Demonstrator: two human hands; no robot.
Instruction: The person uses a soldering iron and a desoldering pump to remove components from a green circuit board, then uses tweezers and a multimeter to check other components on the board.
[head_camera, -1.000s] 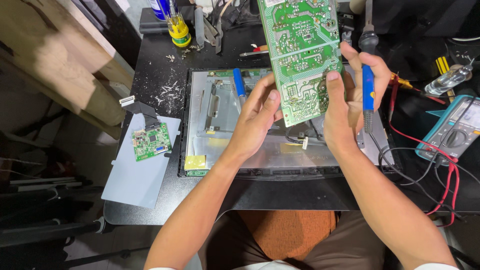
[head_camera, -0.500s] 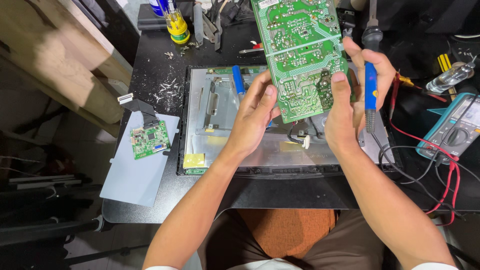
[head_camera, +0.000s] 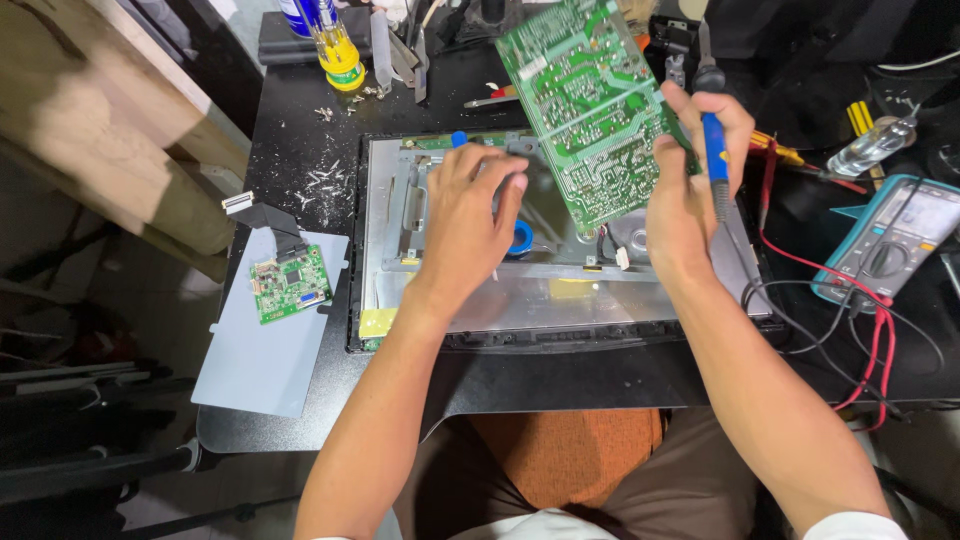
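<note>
Right hand (head_camera: 690, 190) is closed around a blue-handled soldering iron (head_camera: 713, 150), held upright with its dark tip end pointing up, while the thumb and fingers of that same hand pinch the right edge of a large green circuit board (head_camera: 585, 110). That board is lifted clear of the bench (head_camera: 300, 150) and tilted, its solder side facing the camera, its lower corner hanging above an opened monitor chassis (head_camera: 600, 285). Short wires with a white plug (head_camera: 620, 256) trail from the board's lower edge.

Left hand (head_camera: 465, 225) lies palm down on the metal back plate of the chassis, fingers curled loosely and holding nothing that shows; its fingertips sit just beside the board's left edge. A small blue round thing (head_camera: 519, 238) peeks out next to the thumb side, though what it is cannot be told.

To the left, a small green circuit board (head_camera: 290, 285) with a flat ribbon cable rests on a grey sheet (head_camera: 265, 355). A teal multimeter (head_camera: 895, 240) with red and black leads (head_camera: 860, 330) sits at the right edge. Loose screws (head_camera: 325, 112) lie near a yellow-topped bottle (head_camera: 340, 55) at the far side.
</note>
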